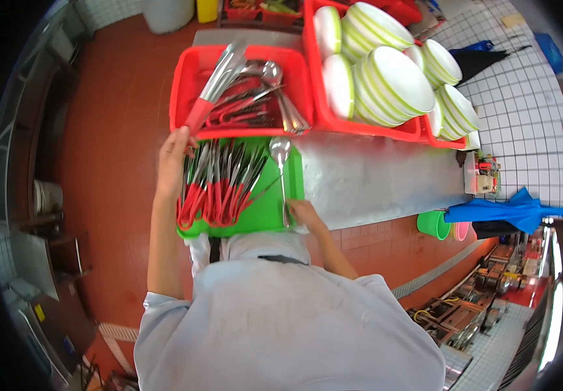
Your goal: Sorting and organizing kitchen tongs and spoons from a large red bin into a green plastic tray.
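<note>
My left hand [173, 155] is raised at the near edge of a red crate [183, 72] and grips a pair of steel tongs with red handles [219, 75], which lean up over the crate. My right hand [302, 212] pinches the end of a long steel ladle's [281, 151] handle at the near right corner of a green tray [269, 210]. The ladle's bowl rests at the tray's far edge. Several red-handled tongs [219, 189] lie side by side in the tray.
The red crate holds more tongs and ladles [262, 98]. A second red crate [359, 127] to its right is packed with white bowls with green rims [392, 78]. All stand on a steel counter [372, 179]. A green bucket [432, 225] and a blue umbrella [516, 210] sit at the right.
</note>
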Tool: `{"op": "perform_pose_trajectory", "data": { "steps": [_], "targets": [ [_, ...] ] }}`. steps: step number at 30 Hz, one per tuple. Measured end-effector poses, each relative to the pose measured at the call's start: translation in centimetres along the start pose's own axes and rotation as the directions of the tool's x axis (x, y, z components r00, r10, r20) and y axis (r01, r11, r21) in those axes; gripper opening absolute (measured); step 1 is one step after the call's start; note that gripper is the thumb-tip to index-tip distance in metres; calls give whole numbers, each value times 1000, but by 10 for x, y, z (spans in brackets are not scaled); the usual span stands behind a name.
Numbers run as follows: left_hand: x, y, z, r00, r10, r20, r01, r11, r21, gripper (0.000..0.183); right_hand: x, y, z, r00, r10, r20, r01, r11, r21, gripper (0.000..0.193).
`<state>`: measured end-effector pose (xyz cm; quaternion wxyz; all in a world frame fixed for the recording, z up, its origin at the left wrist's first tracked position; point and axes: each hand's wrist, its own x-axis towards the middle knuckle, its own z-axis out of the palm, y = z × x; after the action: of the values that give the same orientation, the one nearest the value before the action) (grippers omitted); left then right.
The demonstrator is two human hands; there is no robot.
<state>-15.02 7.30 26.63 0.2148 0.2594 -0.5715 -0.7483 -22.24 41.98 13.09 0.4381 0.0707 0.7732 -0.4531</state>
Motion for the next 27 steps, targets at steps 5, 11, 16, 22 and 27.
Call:
{"op": "perform_pose_trajectory", "data": {
  "steps": [5, 11, 16, 22, 27],
  "targets": [
    [-78, -18, 13, 968, -139, 209, 157, 985, -73, 22, -39, -76, 13, 937, -259, 236, 256, 966, 46, 34],
    [-132, -43, 26, 971, 32, 237, -91, 966, 242, 19, -82, -130, 50, 829, -367, 422, 226, 910, 348, 43],
    [-156, -23, 29, 969, 27, 246, -150, 852, 501, 19, -75, -124, 51, 845, -247, 475, 159, 963, 218, 44],
    [-164, -36, 18, 986, -2, 167, -71, 900, 431, 29, -84, -131, 69, 824, -255, 506, 173, 964, 203, 42],
    [-164, -20, 24, 997, 52, 49, -70, 855, 514, 54, -76, -134, 85, 797, -273, 539, 202, 961, 187, 47]
  ]
}}
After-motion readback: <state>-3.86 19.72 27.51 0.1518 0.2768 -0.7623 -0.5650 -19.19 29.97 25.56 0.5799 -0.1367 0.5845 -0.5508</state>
